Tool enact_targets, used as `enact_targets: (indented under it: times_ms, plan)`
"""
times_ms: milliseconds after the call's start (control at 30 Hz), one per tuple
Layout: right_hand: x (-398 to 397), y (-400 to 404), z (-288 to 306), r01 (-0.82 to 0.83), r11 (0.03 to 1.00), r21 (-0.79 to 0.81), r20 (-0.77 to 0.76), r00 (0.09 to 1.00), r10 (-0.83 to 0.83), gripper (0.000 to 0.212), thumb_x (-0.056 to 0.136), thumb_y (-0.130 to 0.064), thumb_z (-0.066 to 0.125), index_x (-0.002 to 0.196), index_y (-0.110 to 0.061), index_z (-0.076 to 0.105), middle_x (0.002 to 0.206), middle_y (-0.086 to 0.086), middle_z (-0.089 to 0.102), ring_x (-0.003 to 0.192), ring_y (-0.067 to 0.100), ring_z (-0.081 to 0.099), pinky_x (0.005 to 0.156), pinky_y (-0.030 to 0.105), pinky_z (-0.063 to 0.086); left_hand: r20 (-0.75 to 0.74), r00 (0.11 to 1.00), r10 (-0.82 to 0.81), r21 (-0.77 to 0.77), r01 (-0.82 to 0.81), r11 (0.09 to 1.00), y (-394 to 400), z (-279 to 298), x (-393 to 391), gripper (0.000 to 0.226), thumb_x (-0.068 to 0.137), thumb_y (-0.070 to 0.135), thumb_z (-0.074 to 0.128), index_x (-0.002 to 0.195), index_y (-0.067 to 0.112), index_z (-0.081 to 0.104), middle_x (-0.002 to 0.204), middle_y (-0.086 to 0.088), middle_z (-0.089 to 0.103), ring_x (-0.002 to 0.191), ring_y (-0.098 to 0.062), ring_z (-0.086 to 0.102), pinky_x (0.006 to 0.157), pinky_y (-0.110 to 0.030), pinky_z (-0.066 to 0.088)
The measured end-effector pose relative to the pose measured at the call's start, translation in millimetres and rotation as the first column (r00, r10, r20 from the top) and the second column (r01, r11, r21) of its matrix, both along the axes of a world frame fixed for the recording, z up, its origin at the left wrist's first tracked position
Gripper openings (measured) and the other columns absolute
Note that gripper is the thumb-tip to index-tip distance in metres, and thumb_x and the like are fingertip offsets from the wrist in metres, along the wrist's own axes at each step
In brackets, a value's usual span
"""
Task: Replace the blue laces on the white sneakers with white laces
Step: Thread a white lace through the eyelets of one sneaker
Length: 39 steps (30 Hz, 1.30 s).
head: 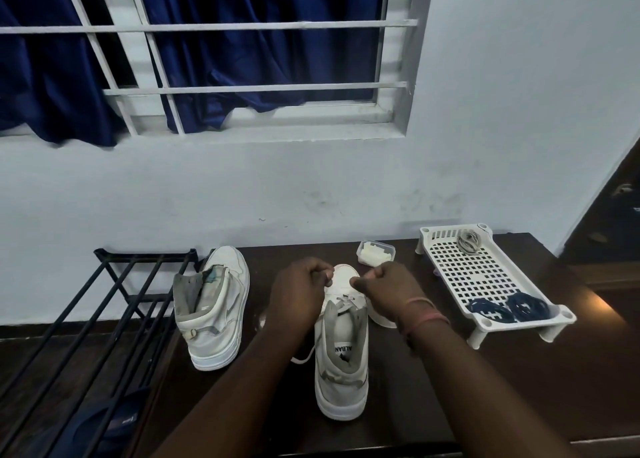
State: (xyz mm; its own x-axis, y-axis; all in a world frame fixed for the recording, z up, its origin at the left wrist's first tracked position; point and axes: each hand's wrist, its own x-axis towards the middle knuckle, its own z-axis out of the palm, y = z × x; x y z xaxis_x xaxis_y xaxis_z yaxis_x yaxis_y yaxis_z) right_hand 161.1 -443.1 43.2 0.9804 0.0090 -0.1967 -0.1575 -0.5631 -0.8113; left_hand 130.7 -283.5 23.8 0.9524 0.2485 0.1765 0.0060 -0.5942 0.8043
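A white sneaker (341, 360) stands in the middle of the dark table, toe pointing away from me. A white lace (343, 301) crosses its lowest eyelets, and a loose end trails out at its left side. My left hand (298, 295) and my right hand (388, 289) hover over the toe, each pinching an end of that lace. A second white sneaker (213, 312) without laces stands to the left. Two coiled blue laces (507, 308) lie in the white perforated tray (474, 277), with a grey-white lace bundle (468, 242) at its far end.
A small clear plastic box (375, 252) sits behind the sneaker near the wall. A black metal rack (104, 305) stands left of the table, with dark footwear under it. A doorway opens at the right.
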Motion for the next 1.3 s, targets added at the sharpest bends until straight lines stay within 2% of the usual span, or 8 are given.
enact_targets:
  times_ms: [67,133,300,433,867,1033,1200,1300]
  plan:
    - [-2,-5,-1,-0.030,0.999,-0.031,-0.159,0.987,0.025,0.038,0.068,-0.039,0.083,0.067,-0.012,0.056,0.061,0.007,0.059,0.050,0.019,0.054,0.056,0.026,0.046,-0.045,0.999,0.023,-0.037,-0.025,0.999,-3,0,2,0.013,0.091,0.019,0.064,0.084,0.024,0.073,0.075,0.013,0.073,0.074,0.000,0.067,0.075,-0.026,0.053]
    - [-8,-6,-7,-0.025,0.999,0.031,-0.317,0.948,0.034,0.036,0.063,-0.032,0.086,0.072,-0.007,0.061,0.061,0.012,0.061,0.046,0.024,0.057,0.050,0.032,0.054,-0.129,0.991,-0.041,-0.048,0.035,0.998,-9,-2,3,0.012,0.089,0.018,0.064,0.083,0.022,0.074,0.073,0.011,0.072,0.073,-0.001,0.066,0.073,-0.024,0.049]
    - [-6,-11,-16,0.038,0.988,0.146,-0.439,0.898,0.030,0.008,0.079,0.004,0.066,0.079,-0.001,0.060,0.082,0.024,0.064,0.074,0.039,0.067,0.078,0.061,0.056,-0.288,0.956,-0.060,0.263,0.139,0.955,-22,-11,4,0.012,0.086,0.033,0.063,0.079,0.029,0.072,0.088,0.014,0.073,0.093,-0.009,0.065,0.093,-0.037,0.044]
    - [-3,-15,-24,0.096,0.961,0.260,-0.531,0.845,0.059,0.013,0.092,0.006,0.054,0.086,-0.005,0.056,0.079,0.016,0.060,0.071,0.027,0.061,0.069,0.044,0.057,-0.240,0.971,-0.016,0.418,0.118,0.901,-24,-19,0,0.015,0.088,0.037,0.060,0.084,0.035,0.074,0.091,0.019,0.073,0.098,-0.004,0.062,0.084,-0.038,0.025]
    - [0,-16,-28,0.143,0.942,0.305,-0.565,0.823,0.059,0.012,0.096,0.003,0.049,0.090,-0.005,0.055,0.072,0.012,0.061,0.061,0.021,0.061,0.050,0.033,0.055,-0.177,0.982,-0.064,0.483,0.144,0.864,-31,-28,-3,0.024,0.086,0.045,0.055,0.092,0.037,0.076,0.093,0.015,0.075,0.101,-0.009,0.063,0.078,-0.037,0.024]
    - [-2,-21,-24,0.179,0.901,0.396,-0.590,0.801,0.100,0.024,0.097,-0.002,0.035,0.094,-0.002,0.059,0.071,0.014,0.067,0.062,0.025,0.066,0.062,0.038,0.059,-0.153,0.985,-0.084,0.437,0.143,0.888,-30,-28,-6,0.013,0.084,0.041,0.063,0.090,0.034,0.072,0.091,0.018,0.073,0.099,-0.004,0.063,0.078,-0.036,0.018]
    - [-2,-22,-35,0.155,0.898,0.412,-0.612,0.777,0.147,0.027,0.098,0.004,0.039,0.096,0.000,0.066,0.083,0.012,0.072,0.079,0.025,0.068,0.092,0.044,0.055,-0.121,0.989,-0.085,0.468,0.132,0.874,-30,-30,-7,0.012,0.082,0.034,0.068,0.091,0.033,0.060,0.085,0.017,0.070,0.097,-0.006,0.060,0.079,-0.034,0.017]
    - [-2,-19,-38,0.134,0.914,0.382,-0.629,0.763,0.151,0.025,0.100,-0.002,0.040,0.095,-0.003,0.065,0.077,0.009,0.067,0.068,0.019,0.064,0.072,0.033,0.058,-0.119,0.989,-0.093,0.509,0.141,0.849,-28,-36,-6,0.014,0.082,0.030,0.063,0.094,0.034,0.060,0.082,0.017,0.070,0.097,-0.005,0.058,0.080,-0.035,0.018]
